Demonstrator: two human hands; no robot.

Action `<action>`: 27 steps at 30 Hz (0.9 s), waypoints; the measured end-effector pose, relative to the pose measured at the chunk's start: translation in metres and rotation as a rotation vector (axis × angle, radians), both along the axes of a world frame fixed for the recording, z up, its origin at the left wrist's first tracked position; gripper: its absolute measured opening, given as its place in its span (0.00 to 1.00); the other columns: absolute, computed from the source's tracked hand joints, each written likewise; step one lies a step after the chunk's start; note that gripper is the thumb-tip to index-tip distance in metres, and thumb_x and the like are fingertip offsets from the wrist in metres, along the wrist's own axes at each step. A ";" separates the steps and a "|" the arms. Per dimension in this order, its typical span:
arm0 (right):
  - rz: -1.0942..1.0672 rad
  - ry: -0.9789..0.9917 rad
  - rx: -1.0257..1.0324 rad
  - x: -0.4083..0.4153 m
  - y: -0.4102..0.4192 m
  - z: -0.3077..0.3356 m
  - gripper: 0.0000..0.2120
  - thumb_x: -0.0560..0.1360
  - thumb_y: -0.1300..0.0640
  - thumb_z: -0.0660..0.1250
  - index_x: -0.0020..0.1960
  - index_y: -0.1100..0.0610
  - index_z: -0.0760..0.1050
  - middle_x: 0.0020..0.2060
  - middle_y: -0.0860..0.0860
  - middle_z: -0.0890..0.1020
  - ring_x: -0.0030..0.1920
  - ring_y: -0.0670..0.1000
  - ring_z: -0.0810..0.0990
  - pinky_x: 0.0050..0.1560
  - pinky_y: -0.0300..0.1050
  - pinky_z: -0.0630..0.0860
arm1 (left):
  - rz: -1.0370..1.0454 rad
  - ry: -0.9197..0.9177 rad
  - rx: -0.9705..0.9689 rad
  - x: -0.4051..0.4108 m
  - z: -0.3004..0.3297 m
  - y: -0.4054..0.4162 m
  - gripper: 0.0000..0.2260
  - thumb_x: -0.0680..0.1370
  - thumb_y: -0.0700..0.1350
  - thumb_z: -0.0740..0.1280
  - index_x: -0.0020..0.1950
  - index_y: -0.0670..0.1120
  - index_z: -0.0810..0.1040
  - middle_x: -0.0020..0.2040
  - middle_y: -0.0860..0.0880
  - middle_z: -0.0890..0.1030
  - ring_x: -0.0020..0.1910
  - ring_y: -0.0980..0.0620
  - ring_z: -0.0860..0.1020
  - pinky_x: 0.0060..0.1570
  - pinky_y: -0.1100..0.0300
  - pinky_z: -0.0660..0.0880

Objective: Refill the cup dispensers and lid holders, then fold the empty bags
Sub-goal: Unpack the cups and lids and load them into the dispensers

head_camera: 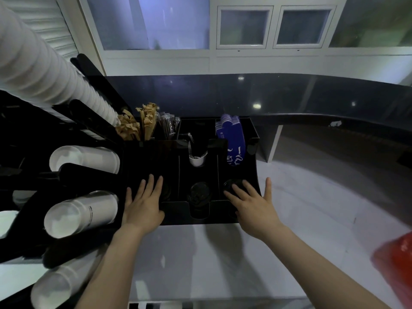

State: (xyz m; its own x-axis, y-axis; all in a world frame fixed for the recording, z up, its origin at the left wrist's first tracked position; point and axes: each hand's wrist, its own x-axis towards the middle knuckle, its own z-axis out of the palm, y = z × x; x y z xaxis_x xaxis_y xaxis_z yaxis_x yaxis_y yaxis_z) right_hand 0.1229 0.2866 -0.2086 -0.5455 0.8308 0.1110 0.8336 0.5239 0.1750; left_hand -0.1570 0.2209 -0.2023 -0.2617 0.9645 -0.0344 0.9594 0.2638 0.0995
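Note:
A black lid holder (214,215) with three front slots stands on the white counter. My left hand (142,201) lies flat, fingers straight, over its left slot. My right hand (249,199) rests with spread fingers on the black lids (229,184) in the right slot. More black lids (198,194) fill the middle slot. To the left, a black cup dispenser (73,172) holds stacks of white cups (82,159) lying on their sides, with more white cups (80,214) below. A tall stack of white cups (44,70) leans across the upper left.
Behind the lids, the organiser holds brown packets (138,123), wrapped stirrers (168,124), blue sleeves (231,139) and a small white cup (197,159). A red bag (399,262) lies at the right edge of the white counter (211,259). A dark counter (289,97) curves behind.

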 end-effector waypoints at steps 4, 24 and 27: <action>-0.007 -0.022 -0.015 0.000 -0.001 -0.002 0.31 0.76 0.49 0.61 0.76 0.44 0.53 0.76 0.49 0.59 0.75 0.56 0.57 0.55 0.69 0.17 | 0.011 0.029 -0.050 0.003 0.001 0.001 0.38 0.75 0.46 0.62 0.78 0.50 0.43 0.79 0.49 0.40 0.77 0.48 0.39 0.72 0.43 0.37; 0.006 0.373 -0.188 0.003 -0.012 0.032 0.28 0.77 0.57 0.60 0.76 0.51 0.57 0.76 0.48 0.58 0.77 0.50 0.48 0.68 0.66 0.32 | 0.113 -0.045 0.025 0.025 0.021 -0.014 0.43 0.74 0.44 0.65 0.78 0.44 0.38 0.78 0.44 0.37 0.77 0.48 0.39 0.75 0.50 0.43; 0.067 0.470 -0.223 -0.005 -0.017 0.040 0.28 0.78 0.59 0.60 0.76 0.50 0.58 0.75 0.47 0.60 0.77 0.48 0.49 0.71 0.62 0.36 | 0.053 -0.035 0.168 0.038 0.035 -0.028 0.39 0.76 0.47 0.63 0.78 0.46 0.39 0.78 0.46 0.40 0.77 0.49 0.41 0.75 0.51 0.43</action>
State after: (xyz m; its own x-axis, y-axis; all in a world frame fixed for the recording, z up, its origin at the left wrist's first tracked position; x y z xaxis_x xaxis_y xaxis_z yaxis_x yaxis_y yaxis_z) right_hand 0.1174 0.2697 -0.1681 -0.5322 0.8271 0.1807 0.7586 0.5607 -0.3318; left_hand -0.1188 0.1930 -0.1671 -0.3140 0.9423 0.1164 0.9397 0.2909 0.1799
